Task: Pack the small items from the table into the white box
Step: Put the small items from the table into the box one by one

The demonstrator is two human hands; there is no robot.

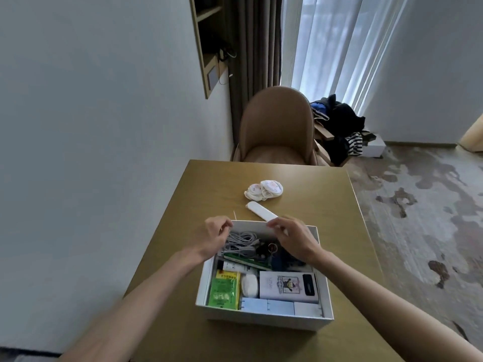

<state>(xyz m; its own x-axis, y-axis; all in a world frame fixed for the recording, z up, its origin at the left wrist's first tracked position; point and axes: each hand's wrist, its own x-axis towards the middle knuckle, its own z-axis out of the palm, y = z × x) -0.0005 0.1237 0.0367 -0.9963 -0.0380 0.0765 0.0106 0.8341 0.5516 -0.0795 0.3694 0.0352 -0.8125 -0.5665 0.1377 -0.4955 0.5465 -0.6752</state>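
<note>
Head view: both hands are at the far wall of the white box. Left hand and right hand each have curled fingertips pinching that wall's top rim (could be a loose white panel standing against it, can't tell which). Neither hand carries an item.

The box sits toward the near edge of the table and is already mostly full. Grey cables are at the far end, a green packet is in the near-left corner, and cartons run along the near wall.

Not yet packed, my read:
- white oblong case, flat just beyond the box's far wall, one end hidden behind the right fingers
- sock bundle, further on toward the table's far edge
- thin stick, just beside the left knuckles

The step in hand looks like squaring that far wall before loading. To do it well:
- Keep the pinch light and even on both sides so the wall stands straight and doesn't bow inward onto the cables.
- Let go with the right hand first, since the case is nearest it.
- Lay the case flat on the cables, long side parallel to the far wall.
- Put the socks in last, since they're soft and will fill gaps.
- The stick is easy to miss and should go along a wall.
</note>
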